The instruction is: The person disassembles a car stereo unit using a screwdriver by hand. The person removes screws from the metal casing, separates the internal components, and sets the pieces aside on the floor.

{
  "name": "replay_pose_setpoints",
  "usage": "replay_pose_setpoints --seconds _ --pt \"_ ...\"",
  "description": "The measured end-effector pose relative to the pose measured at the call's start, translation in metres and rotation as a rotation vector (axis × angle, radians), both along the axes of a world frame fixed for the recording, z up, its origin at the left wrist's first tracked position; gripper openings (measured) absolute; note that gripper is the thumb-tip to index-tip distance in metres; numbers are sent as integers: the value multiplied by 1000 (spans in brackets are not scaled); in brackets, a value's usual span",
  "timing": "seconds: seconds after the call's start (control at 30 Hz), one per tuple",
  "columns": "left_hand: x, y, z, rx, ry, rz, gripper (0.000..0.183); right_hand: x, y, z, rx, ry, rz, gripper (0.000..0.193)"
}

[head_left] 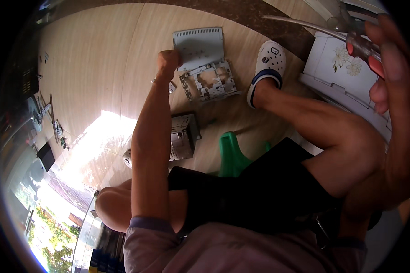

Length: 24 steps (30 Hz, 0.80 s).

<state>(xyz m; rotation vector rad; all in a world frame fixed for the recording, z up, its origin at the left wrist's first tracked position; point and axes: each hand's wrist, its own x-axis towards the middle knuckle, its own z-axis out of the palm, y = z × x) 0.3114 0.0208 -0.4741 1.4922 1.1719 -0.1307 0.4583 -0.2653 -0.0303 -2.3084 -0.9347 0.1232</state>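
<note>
My left hand point(168, 62) is closed at the left edge of a flat grey panel point(199, 45) with a row of slots along its far edge. Just nearer than the panel, and touching or almost touching it, lies an open metal frame point(214, 83) with white and bare-metal parts. Raised at the far right, my right hand point(392, 63) is wrapped round the clear and red handle of a screwdriver point(361, 47). Its long shaft points left, away from the panel and frame. My left forearm partly covers a metal box-shaped housing point(183, 136) on the floor.
A green plastic stool point(232, 157) shows by my legs. My foot in a white clog point(269, 61) stands right of the frame. A white box with a flower print point(328, 61) is at the right. Loose parts point(58, 128) lie on the left, near bright sunlight.
</note>
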Motion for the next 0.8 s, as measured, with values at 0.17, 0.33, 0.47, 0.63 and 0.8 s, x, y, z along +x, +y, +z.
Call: replay_pose_setpoints --seconds 0.17,0.33,0.47,0.63,0.8 --pt "-14 2 24 -92 -102 128 26 -4 7 9 26 -24 58 17" --pt "-50 5 82 4 -149 209 35 -21 22 24 75 -54 203 17" --pt "-107 10 139 110 -160 214 39 -41 43 28 86 -6 384 17" --pt "-211 2 187 360 -157 204 41 -88 68 -5 83 169 607 19" --pt "-310 -48 180 702 -33 176 50 -157 78 -54 -5 379 777 26"
